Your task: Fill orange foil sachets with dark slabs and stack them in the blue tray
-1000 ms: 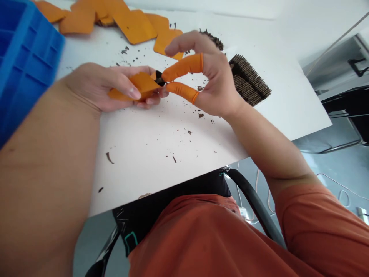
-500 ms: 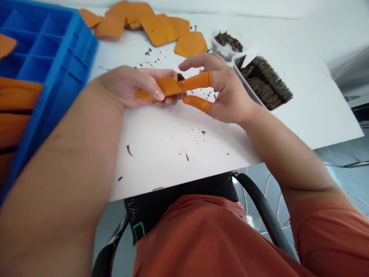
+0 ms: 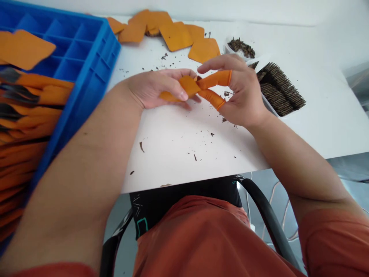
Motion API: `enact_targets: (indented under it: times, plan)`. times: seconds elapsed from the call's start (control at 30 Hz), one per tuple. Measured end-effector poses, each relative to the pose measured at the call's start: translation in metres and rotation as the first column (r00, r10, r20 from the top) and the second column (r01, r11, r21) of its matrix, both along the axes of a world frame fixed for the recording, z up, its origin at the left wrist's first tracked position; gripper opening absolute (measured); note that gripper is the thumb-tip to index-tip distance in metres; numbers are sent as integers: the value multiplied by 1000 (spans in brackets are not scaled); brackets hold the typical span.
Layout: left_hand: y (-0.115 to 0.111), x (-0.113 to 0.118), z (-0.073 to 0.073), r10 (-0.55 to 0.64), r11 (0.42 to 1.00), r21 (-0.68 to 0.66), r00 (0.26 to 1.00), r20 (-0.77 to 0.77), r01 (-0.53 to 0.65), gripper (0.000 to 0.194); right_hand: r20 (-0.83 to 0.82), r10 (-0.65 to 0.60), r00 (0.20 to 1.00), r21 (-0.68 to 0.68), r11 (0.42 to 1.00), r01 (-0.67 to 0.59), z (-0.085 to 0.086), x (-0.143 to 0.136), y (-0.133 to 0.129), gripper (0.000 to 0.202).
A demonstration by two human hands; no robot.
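My left hand (image 3: pixel 155 87) grips an orange piece (image 3: pixel 190 86), flat-looking and seemingly folded, with the thumb on top and fingers underneath. A bit of something dark brown shows at the piece's right end; I cannot make out its kind. My right hand (image 3: pixel 245 92) wears orange finger cots (image 3: pixel 216 79) on thumb and index finger. Those two fingertips come together at the right edge of the orange piece, pinching there, while another finger stays raised. Dark brown crumbs (image 3: pixel 212 134) lie scattered on the white table below both hands.
A blue divided crate (image 3: pixel 99 57) at left holds many orange bundles (image 3: pixel 37 115), some with dark ends. Loose orange squares (image 3: pixel 175 35) overlap along the table's back. A tub of dark scraps (image 3: pixel 241 47) and a container of stacked dark strips (image 3: pixel 281 90) stand at right.
The view has shifted left, showing more of the crate. My right thumb and index finger have closed together at the orange piece's edge; before, they were apart.
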State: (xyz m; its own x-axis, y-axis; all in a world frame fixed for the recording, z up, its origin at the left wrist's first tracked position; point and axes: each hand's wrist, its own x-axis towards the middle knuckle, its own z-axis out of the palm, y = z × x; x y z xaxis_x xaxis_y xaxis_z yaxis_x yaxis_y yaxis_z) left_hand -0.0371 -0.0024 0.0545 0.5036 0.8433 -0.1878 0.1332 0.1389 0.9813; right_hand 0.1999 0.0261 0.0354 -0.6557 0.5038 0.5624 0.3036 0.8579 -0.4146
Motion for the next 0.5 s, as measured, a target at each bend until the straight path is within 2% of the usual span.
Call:
enact_targets:
  times: [0.07, 0.13, 0.17, 0.23, 0.3, 0.37, 0.4, 0.43, 0.5]
  plan:
    - [1, 9, -4, 179, 967, 175, 983, 42, -183, 37, -69, -56, 996, 17, 998, 58, 1, 1, 2, 28]
    - [1, 18, -7, 320, 864, 378, 943, 93, -331, 32, -112, -138, 984, 50, 988, 144, 3, 2, 2, 30]
    - [1, 22, -8, 370, 803, 468, 924, 91, -368, 32, -120, -177, 977, 66, 980, 186, 4, 2, 2, 30]
    - [-1, 27, -7, 457, 705, 608, 889, 6, -366, 28, -120, -226, 967, 85, 968, 237, 6, 2, 1, 28]
    - [-3, 28, -5, 522, 673, 674, 841, -139, -306, 24, -142, -214, 966, 94, 969, 229, 8, 3, -1, 25]
    - [-3, 25, -3, 556, 680, 670, 806, -204, -299, 23, -216, -161, 963, 97, 978, 186, 9, 4, -2, 21]
    - [-3, 23, -2, 586, 663, 656, 796, -153, -362, 22, -260, -145, 955, 89, 981, 173, 10, 5, -2, 21]
    - [-2, 21, -1, 607, 658, 598, 793, -60, -459, 22, -299, -139, 944, 77, 983, 169, 10, 5, -2, 23]
    - [-1, 20, 5, 642, 666, 316, 735, 219, -676, 16, -336, -146, 930, 55, 983, 174, 8, 7, 0, 33]
